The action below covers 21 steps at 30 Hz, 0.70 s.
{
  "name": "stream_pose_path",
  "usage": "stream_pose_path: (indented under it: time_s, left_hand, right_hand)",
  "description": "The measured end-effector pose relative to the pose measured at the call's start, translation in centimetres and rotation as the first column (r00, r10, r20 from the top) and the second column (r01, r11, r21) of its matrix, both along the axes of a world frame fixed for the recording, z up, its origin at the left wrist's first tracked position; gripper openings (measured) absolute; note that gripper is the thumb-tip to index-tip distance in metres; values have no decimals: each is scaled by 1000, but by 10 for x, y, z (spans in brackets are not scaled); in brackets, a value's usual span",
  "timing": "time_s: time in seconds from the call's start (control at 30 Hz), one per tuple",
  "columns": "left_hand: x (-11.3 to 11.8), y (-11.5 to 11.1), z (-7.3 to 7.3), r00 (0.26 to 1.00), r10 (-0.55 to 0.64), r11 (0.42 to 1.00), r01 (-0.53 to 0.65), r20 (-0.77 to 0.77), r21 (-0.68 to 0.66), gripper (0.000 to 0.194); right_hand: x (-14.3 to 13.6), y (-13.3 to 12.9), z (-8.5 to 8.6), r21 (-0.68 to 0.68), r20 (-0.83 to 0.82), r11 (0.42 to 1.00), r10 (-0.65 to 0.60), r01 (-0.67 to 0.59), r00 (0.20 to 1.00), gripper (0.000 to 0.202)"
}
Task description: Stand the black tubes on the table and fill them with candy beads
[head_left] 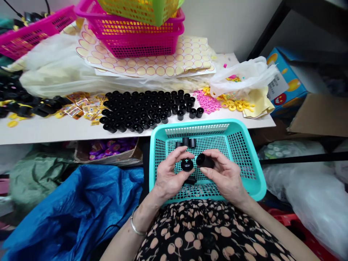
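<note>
Over a turquoise basket (255, 177) my two hands face each other, each gripping a black part. My left hand (171, 174) pinches a round black cap (187, 165) between thumb and fingers, its cross-marked face turned up. In my right hand (224, 174) is a short black cylinder (207, 161), tilted so its hollow end points toward the cap. A small gap separates the two parts. Below my hands, several black cylinders (192, 143) lie in the basket, and another black piece (190, 180) is partly hidden by my left hand.
On the white table (54, 132) stand rows of black cups (136, 108). Pink pellets (208, 102), yellow rings (236, 104) and small printed packets (87, 107) lie around them. Pink baskets (141, 40) rest on sticker sheets (163, 69). A blue tarp bag (81, 203) hangs at the left.
</note>
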State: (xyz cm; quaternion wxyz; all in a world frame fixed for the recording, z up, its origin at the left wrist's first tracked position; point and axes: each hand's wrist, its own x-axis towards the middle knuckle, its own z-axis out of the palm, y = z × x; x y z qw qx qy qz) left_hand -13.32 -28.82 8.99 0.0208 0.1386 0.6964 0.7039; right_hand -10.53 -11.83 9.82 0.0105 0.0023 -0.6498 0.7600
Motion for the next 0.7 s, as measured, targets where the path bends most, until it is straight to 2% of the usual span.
stream_pose_path:
  time_s: [0.13,0.17,0.23,0.27,0.33,0.4,0.5,0.7]
  left_hand:
    - [-1,3,1,1000,13,1000,-14,-25,-21,40]
    - [-2,4,3,999,38,999,-39,22,21,34]
    - [-4,8,5,974,58,976,-101,219,191,30]
    - [-5,9,5,937,25,945,-136,349,299,29]
    - [-8,11,3,818,-113,855,-209,563,475,29]
    - [-10,12,-2,715,-221,780,-278,664,560,29]
    - [-10,14,-10,653,-261,734,-343,710,586,32]
    - [-7,17,-12,641,-260,712,-379,723,592,31]
  right_hand:
    - [2,-1,-4,51,-38,999,19,-17,999,33]
    - [2,-1,-4,67,-43,998,21,-18,999,32]
    - [2,0,-4,115,-51,993,25,-19,998,32]
    - [2,0,-3,148,-60,989,30,-21,998,32]
    - [1,0,-1,227,-92,973,51,-29,994,32]
    - [0,-1,2,309,-135,950,85,-40,987,31]
    - [-3,-4,6,389,-174,920,129,-53,976,29]
    - [-6,-7,8,425,-164,903,149,-67,975,27]
